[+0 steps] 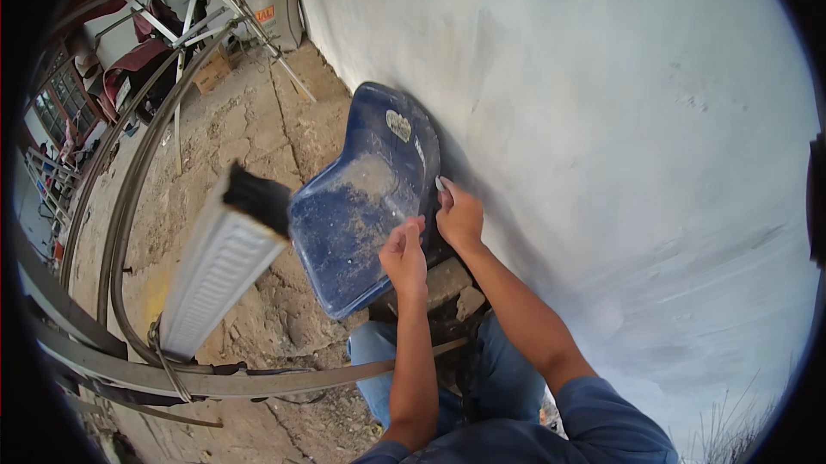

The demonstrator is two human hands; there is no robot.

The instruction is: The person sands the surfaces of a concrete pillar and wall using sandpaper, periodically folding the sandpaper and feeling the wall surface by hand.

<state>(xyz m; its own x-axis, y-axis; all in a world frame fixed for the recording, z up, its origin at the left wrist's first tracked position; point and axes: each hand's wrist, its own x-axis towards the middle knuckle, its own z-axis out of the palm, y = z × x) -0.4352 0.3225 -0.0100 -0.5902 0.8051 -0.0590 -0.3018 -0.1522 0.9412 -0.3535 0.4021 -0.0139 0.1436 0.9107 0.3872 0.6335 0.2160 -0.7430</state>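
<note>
A dusty blue moulded plastic seat shell lies in front of me against the pale wall. A heart-shaped sticker is on its upper part, and brown dirt covers its middle. Over its near right edge, my left hand is closed with fingertips pinched together. Whatever it pinches is too small to make out. Close by, between the seat's right edge and the wall, my right hand is also closed in a pinch. Something small and whitish shows at its fingertips; I cannot tell whether it is a nail or an object.
The whitewashed wall rises along my right. At left, a ribbed metal beam with a dark end stands beside curved metal bars. A metal stand and a cardboard box are farther off on the rough, cracked ground.
</note>
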